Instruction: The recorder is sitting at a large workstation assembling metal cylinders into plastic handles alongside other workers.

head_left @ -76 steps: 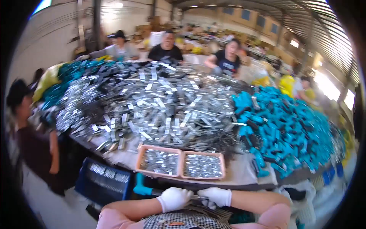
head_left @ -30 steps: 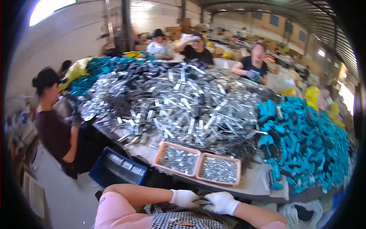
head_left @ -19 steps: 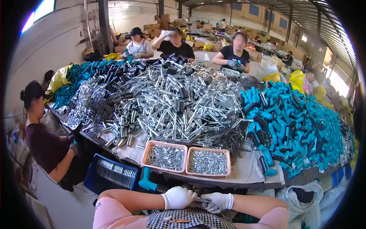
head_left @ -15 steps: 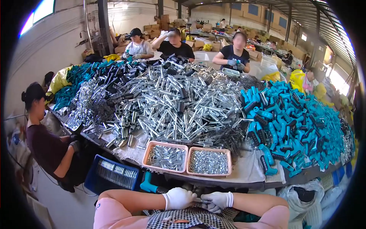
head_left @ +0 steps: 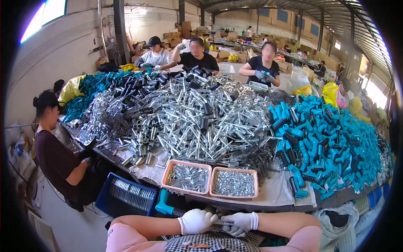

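Both my hands wear white gloves and meet low in front of my lap. My left hand (head_left: 197, 221) is closed with fingers curled. Close beside it, my right hand (head_left: 240, 223) is also closed, its greyish fingertips turned down. Between them shows a slim silvery metal piece (head_left: 219, 223), gripped from both sides; its ends are hidden in the gloves. To the left of my left hand lies a teal, bent tool handle (head_left: 166, 204) with a black grip. Above my hands, at the table's near edge, stand a pink tray of metal pins (head_left: 168, 177) and another of small metal pieces (head_left: 215, 194).
A heap of metal tubes and rods (head_left: 197, 122) covers the table's middle. Teal tool handles (head_left: 323, 143) pile up on the right, dark springs (head_left: 256, 157) before them. A blue crate (head_left: 100, 201) of metal rods stands lower left. Several people sit around the table.
The whole view has shifted a little, so the table and trays sit slightly lower and further right. My hands keep nearly the same place and grip.
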The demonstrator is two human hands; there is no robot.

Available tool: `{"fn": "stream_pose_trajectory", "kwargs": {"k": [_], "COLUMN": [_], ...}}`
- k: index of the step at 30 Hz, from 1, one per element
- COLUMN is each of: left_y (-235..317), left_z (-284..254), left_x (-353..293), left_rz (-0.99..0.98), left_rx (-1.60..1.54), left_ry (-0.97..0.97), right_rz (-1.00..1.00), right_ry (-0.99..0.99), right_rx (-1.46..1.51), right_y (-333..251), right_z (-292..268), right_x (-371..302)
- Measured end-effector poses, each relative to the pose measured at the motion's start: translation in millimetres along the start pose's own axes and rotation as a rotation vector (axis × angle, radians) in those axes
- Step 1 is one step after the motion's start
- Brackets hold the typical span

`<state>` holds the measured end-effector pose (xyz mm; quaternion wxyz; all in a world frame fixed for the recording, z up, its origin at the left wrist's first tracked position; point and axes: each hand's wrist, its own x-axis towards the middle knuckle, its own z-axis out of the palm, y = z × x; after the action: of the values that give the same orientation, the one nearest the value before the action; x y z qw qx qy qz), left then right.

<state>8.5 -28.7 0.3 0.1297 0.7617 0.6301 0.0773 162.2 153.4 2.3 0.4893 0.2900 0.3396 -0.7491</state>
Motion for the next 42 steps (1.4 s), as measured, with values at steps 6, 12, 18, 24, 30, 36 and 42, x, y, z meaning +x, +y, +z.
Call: {"fn": "stream_pose_trajectory", "kwargs": {"k": [6,12,18,24,30,36,42], "left_y": [-10.2,-9.1,-8.0,-36.2,-42.8,-39.8,-35.6], "left_z": [-10.2,-52.0,-55.8,-9.7,-16.7,-17.8,-15.8], "left_x": [-7.4,2.2,10.5,-5.9,-4.5,0.8,10.7], "left_rz": [-0.188,-0.245,-0.232,-0.085,0.14,0.014,-0.153], "left_rx": [-0.392,-0.841,-0.953,-1.174,-1.194,-1.759,-1.247], "left_ry": [0.122,0.061,0.116,0.178,-0.155,-0.563,-0.407], "right_rz": [-0.668,-2.049,-2.291,-1.491,-1.183,-1.522,-0.91], "right_ry": [0.95,1.451,1.426,0.95,0.734,0.841,0.652], "right_rx": [-1.728,-1.911,-1.808,-2.408,-2.382,-2.517,-2.238], "right_y": [-67.7,-144.3,-178.2,-108.2,-50.4,-45.4,-45.7], "right_z": [49.2,177.9,238.3,159.5,68.7,64.8,37.8], "right_x": [-59.8,-186.2,-218.0,-131.9,-73.7,-71.7,-53.5]}}
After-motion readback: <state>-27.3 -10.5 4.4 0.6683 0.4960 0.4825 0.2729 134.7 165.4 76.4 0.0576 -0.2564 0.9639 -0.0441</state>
